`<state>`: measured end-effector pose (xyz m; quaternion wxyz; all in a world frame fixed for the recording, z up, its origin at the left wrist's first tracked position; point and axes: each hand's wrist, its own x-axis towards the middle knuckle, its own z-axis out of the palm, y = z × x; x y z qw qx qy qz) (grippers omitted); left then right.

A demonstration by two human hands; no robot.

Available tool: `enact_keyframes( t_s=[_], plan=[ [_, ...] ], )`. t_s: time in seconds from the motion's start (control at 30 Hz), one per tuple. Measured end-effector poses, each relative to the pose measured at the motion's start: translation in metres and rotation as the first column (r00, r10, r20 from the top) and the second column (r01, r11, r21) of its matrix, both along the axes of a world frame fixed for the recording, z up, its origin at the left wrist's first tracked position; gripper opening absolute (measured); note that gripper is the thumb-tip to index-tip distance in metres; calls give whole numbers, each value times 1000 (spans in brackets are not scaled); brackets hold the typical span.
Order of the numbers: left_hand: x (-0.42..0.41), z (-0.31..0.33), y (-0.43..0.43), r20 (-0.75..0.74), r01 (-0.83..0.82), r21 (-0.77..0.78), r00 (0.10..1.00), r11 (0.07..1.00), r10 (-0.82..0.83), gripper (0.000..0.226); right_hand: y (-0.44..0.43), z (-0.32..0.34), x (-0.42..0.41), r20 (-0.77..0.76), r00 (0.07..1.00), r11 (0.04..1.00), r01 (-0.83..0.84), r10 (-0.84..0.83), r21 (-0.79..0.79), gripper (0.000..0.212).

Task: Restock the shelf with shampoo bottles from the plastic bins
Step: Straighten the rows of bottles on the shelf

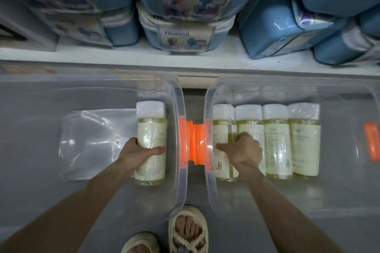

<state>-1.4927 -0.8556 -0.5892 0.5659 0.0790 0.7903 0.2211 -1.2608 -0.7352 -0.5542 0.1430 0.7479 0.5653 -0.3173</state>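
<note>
Left hand [135, 153] grips lone bottle [152, 127]; right hand [244, 152] grips end bottle [223, 131] of four; orange latches [193, 141] between bins [182, 181].

Cream open-toed sandals [187, 232] with thick braided rope straps cover the feet; both forearms [287, 209] are bare.

Shop: shelf [144, 57] of packaged merchandise [185, 2]

left grip [139, 152] curled, clasping; right grip [243, 151] curled, clasping.
</note>
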Motion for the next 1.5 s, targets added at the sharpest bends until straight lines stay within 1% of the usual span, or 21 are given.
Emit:
enact_keyframes(
  t_s=[0.07, 0.13, 0.2, 0.23, 0.33, 0.43, 0.5, 0.53, 0.6, 0.7, 0.83, 0.9, 1.03, 1.07, 1.1, 1.17, 1.23, 1.3, 1.4, 1.43, 1.5],
  plan=[
    [0, 9, 0, 21, -3, 11, 1000, 1000, 3, 64, 4, 5, 6, -19, 1000, 999, -15, 14, -45, 48],
    [1, 18, 0, 39, -16, 23, 999, 1000, 15, 62, 4, 8, 6, -109, 994, 998, 5, -12, -62, 54],
    [2, 20, 0, 53, -27, 28, 998, 999, 26, 60, 0, 5, -3, -187, 981, 998, 40, -47, -39, 66],
    [2, 19, 0, 55, -29, 29, 998, 999, 28, 59, -1, 1, -8, -181, 982, 999, 43, -45, -19, 71],
    [1, 10, 0, 55, -25, 21, 998, 999, 24, 63, -6, -9, -20, -65, 997, 997, -34, 38, 71, 79],
    [1, 1, 0, 40, -29, 17, 999, 999, 29, 64, -4, -17, -26, 75, 983, 968, -177, 165, 180, 71],
    [1, -5, 0, 37, -31, 8, 999, 999, 30, 65, -3, -22, -27, 114, 975, 959, -208, 189, 193, 70],
    [1, -5, 0, 38, -33, 1, 999, 999, 33, 64, -2, -24, -27, 126, 974, 960, -208, 186, 187, 74],
    [0, -3, 0, 42, -40, -2, 998, 999, 40, 63, 0, -25, -27, 118, 981, 966, -175, 154, 189, 86],
    [-1, 4, 0, 52, -27, 0, 998, 1000, 26, 58, 1, -26, -25, 72, 993, 977, -109, 97, 183, 93],
    [-3, 22, 1, 52, -7, 19, 999, 1000, 6, 54, 1, -16, -14, -16, 999, 982, -42, 46, 184, 96],
    [-2, 34, -1, 48, -14, 34, 999, 999, 13, 53, 2, 0, -1, -103, 995, 984, 24, -6, 178, 94],
    [0, 72, -6, 37, -23, 63, 999, 998, 21, 61, 4, 53, 20, -346, 929, 964, 203, -133, 172, 99],
    [1, 83, -8, 41, -35, 74, 999, 997, 32, 63, 4, 68, 25, -393, 907, 958, 233, -153, 166, 97],
    [3, 97, -9, 43, -48, 88, 998, 995, 44, 65, 4, 84, 29, -441, 883, 954, 253, -159, 162, 89],
    [6, 130, -12, 46, -66, 116, 997, 991, 61, 68, 6, 124, 34, -503, 850, 947, 275, -159, 166, 66],
    [8, 169, -13, 52, -68, 141, 997, 988, 61, 71, 7, 168, 37, -551, 824, 949, 267, -134, 167, 59],
    [9, 215, -15, 53, -51, 173, 998, 984, 42, 71, 4, 214, 36, -571, 812, 954, 252, -117, 163, 62],
    [11, 293, -18, 68, -34, 227, 997, 973, 19, 66, -5, 292, 33, -608, 785, 956, 256, -117, 146, 82],
    [12, 322, -19, 69, -34, 245, 997, 969, 17, 65, -7, 322, 31, -626, 772, 958, 251, -110, 141, 85],
    [12, 380, -23, 68, -42, 285, 997, 958, 23, 67, -12, 381, 28, -641, 765, 961, 222, -67, 164, 81]
  ],
)
